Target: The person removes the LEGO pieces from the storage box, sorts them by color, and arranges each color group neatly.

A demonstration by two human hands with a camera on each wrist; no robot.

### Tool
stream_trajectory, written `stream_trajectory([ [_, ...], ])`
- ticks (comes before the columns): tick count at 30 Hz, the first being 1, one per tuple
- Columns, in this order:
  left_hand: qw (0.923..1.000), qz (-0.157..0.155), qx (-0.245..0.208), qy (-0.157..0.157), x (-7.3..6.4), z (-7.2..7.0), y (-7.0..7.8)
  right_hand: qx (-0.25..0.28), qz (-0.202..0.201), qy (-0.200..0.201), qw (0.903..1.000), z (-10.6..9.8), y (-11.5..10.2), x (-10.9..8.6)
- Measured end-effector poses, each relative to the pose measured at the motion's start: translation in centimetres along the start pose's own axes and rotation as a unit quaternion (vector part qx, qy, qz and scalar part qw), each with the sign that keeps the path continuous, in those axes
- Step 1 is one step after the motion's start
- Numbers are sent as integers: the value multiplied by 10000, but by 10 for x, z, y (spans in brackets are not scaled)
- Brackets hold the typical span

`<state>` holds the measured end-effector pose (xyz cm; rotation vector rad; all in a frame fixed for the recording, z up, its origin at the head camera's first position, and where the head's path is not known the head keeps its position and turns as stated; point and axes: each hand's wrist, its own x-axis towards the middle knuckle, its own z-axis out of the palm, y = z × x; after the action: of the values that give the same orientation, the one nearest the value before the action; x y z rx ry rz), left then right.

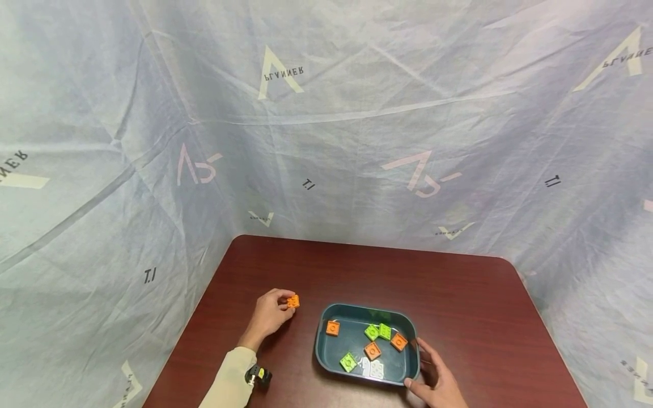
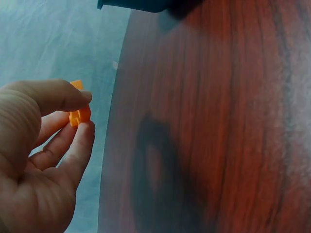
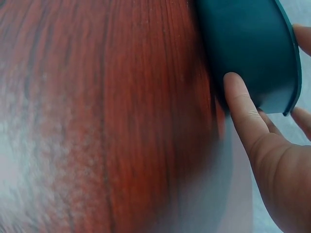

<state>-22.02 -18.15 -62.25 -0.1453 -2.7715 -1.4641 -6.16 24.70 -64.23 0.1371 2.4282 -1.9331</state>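
Observation:
My left hand [image 1: 270,313] pinches an orange toy building block [image 1: 293,301] between thumb and fingertips, to the left of the tray. In the left wrist view, the block [image 2: 80,116] is partly covered by the thumb. A dark teal tray [image 1: 322,358] sits on the table, holding orange, green and white blocks. My right hand [image 1: 436,378] holds the tray's right end, with the thumb at the near corner and fingers along the side. In the right wrist view, one fingertip [image 3: 235,82] lies against the tray's outer wall [image 3: 252,53].
Inside the tray lie an orange block [image 1: 333,328] at the left, a green block [image 1: 348,362] near the front and a white block [image 1: 377,369] beside it. The reddish-brown table [image 1: 459,289] has rounded far corners. Printed grey-white sheeting [image 1: 347,153] surrounds it.

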Motion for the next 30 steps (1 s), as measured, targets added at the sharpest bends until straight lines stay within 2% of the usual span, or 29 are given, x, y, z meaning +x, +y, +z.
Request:
stream_trajectory([
  [11,9978,271,473,-384,18,10,-9,-47,51,52,10000,1,-2,0],
  [20,9954,453,536,-654,26,18,-14,-214,-129,57,9997,-1,3,1],
  [30,9924,476,696,-897,31,22,-17,-235,-1,56,9997,1,-1,0],
])
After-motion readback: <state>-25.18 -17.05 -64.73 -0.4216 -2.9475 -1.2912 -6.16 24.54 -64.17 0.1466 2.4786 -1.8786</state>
